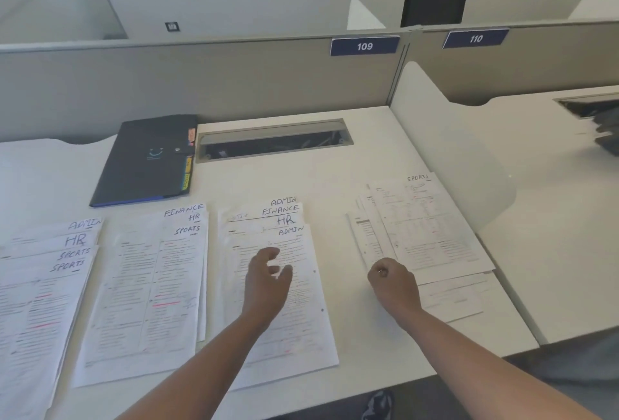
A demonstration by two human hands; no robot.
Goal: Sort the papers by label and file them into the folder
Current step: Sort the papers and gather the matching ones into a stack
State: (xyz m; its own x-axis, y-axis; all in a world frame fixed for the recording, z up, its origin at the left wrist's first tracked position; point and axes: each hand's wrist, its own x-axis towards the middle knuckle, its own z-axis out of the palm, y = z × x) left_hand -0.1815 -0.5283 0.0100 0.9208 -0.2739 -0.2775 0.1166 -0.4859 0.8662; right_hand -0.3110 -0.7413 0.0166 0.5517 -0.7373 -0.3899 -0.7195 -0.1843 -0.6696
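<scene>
Four fanned stacks of printed papers lie on the white desk (351,178). The far-left stack (43,285) shows ADMIN, HR, SPORTS, SPORTS. The second stack (147,285) shows FINANCE, HR, SPORTS. The middle stack (301,319) shows ADMIN, FINANCE, HR, ADMIN. The right stack (425,228) is topped by a SPORTS sheet. A closed black folder (144,161) with coloured tabs lies at the back left. My left hand (266,280) hovers over the middle stack, fingers loosely curled, holding nothing. My right hand (392,280) is curled at the lower left edge of the right stack; whether it pinches a sheet is hidden.
A grey cable tray slot (273,140) is sunk into the desk behind the stacks. A grey partition (201,78) with plates 109 and 110 closes the back. A white divider (445,138) bounds the right side. The desk's front edge runs below the papers.
</scene>
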